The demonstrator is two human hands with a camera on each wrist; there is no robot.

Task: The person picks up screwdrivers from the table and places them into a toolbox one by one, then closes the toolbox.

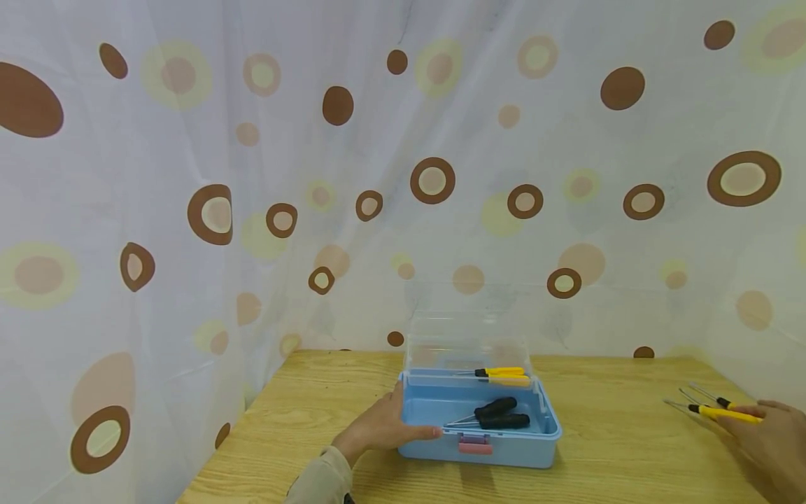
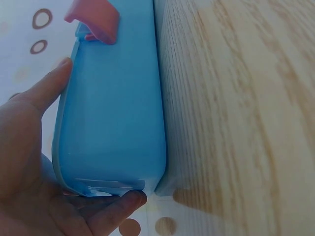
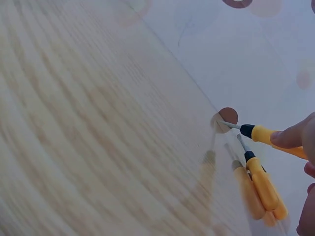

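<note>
A light-blue toolbox (image 1: 504, 455) with a pink latch (image 1: 475, 448) sits on the table, its clear lid (image 1: 466, 343) raised. My left hand (image 1: 380, 423) holds its near left corner, thumb along the front rim and fingers against the left side (image 2: 113, 167). Two black-handled screwdrivers (image 1: 504, 421) lie inside the box; yellow-handled ones (image 1: 506, 379) are at its back. At the far right, my right hand (image 1: 774, 441) pinches a yellow screwdriver (image 3: 263, 133) by its handle. Close by, other yellow screwdrivers (image 3: 263, 184) lie on the table.
The wooden table (image 1: 630, 448) extends to both sides of the toolbox. A white curtain (image 1: 478, 140) with brown and yellow circles hangs behind the table and along its left and right sides.
</note>
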